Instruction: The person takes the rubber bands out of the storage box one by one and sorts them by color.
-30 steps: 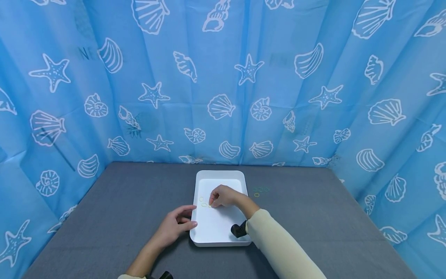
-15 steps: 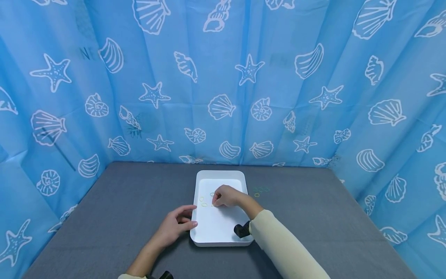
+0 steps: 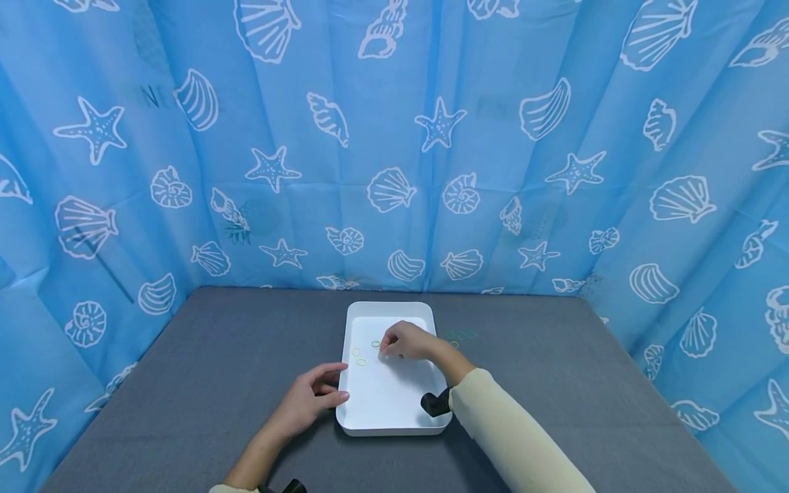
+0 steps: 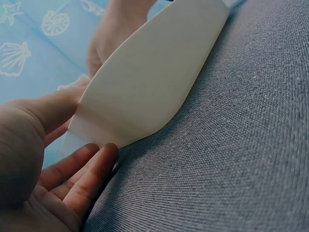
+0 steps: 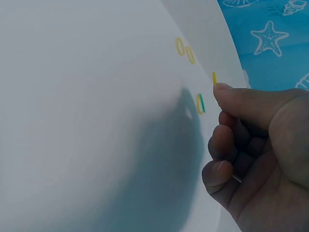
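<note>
A white rectangular tray lies on the grey cloth. My left hand holds its left side, thumb over the rim and fingertips against the outer wall. Over the tray, my right hand pinches a small yellow rubber band between thumb and forefinger, above the tray floor. Two yellow rubber bands lie near the tray's left wall. Closer to the right hand, a yellow and a green rubber band lie together, overlapping or touching; I cannot tell which.
Several green and yellow rubber bands lie on the grey cloth right of the tray, partly behind the right wrist. A blue curtain with white shells and starfish hangs along the table's back and sides.
My right hand has moved a little right and away from me, lifting the yellow rubber band off the tray floor. The left hand stays where it was on the tray.
</note>
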The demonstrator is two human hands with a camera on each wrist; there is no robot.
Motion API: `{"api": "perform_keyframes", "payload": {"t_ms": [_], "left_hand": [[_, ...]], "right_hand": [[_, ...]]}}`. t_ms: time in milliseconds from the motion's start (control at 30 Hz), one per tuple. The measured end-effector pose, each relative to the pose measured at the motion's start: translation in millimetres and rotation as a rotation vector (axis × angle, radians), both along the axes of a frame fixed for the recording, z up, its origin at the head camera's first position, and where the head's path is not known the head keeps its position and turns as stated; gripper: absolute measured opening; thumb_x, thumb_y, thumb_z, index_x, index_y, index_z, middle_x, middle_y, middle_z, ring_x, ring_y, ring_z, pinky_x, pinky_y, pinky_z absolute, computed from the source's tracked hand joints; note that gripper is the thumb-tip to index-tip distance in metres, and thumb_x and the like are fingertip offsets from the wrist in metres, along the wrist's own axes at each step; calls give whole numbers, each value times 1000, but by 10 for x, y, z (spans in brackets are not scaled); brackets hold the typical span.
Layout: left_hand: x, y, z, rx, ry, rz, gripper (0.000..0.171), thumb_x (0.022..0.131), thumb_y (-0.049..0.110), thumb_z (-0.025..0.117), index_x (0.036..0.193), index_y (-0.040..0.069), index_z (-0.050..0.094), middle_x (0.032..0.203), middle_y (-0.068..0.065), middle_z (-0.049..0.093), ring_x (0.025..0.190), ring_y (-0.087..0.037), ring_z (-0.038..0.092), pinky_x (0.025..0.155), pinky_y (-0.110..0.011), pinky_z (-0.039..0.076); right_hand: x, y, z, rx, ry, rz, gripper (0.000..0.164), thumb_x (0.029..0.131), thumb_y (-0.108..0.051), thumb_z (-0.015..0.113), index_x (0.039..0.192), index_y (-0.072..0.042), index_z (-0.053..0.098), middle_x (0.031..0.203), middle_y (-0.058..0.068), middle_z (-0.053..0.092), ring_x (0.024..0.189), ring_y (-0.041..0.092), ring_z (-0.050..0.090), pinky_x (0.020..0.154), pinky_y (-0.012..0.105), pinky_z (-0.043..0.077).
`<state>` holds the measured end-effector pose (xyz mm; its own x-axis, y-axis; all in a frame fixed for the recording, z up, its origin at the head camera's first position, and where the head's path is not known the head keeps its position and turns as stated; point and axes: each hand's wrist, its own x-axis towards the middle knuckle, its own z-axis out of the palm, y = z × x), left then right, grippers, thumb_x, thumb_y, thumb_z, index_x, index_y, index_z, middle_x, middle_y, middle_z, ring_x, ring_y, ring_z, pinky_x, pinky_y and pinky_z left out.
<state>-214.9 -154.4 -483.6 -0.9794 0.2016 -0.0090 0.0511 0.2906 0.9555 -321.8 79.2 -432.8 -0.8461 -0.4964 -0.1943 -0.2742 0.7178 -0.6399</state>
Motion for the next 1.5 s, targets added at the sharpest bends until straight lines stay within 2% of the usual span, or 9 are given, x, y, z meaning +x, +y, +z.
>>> {"api": "perform_keyframes", "payload": {"t_ms": [400,633,767,933,1133,1500], "left_hand": [[-12,6,-9,-27,-6,14,53,83,22,79,131,13,60,118,-12,61,89,-19,62,73,-33,50],[7,12,-7,-18,2,25,53,82,21,79,131,12,60,118,-12,60,88,-20,61,71,-35,49],[2,6,-28,-12,10,22,54,82,21,79,131,12,60,118,-12,60,88,-20,61,71,-34,49],[-25,-7,-61,-2,37,10,52,82,19,80,130,12,61,115,-14,61,88,-20,62,71,-33,49],[-37,-3,-65,-9,35,17,52,81,20,80,129,12,61,115,-14,61,87,-20,62,72,-34,49],[-15,5,-30,-15,27,16,52,82,21,79,130,12,61,116,-13,61,88,-20,62,71,-33,49]], "right_hand": [[-4,127,115,-34,22,-58,8,92,-7,66,83,-7,67,75,1,59,64,15,50,59,28,41],[-12,268,224,-107,25,-62,6,93,-4,63,91,0,68,80,2,59,68,17,52,63,29,43],[-7,379,269,-130,59,-78,7,94,-3,61,90,-2,67,80,2,59,68,16,52,62,29,44],[-46,543,251,-163,76,-143,7,94,-5,62,92,-2,68,81,3,60,69,17,51,64,32,46],[-89,741,196,-184,125,-193,9,95,-5,61,95,2,68,79,9,59,65,18,50,59,30,43],[-20,1041,67,-255,187,-232,9,93,-3,62,91,3,67,80,8,62,70,21,53,65,36,45]]}}
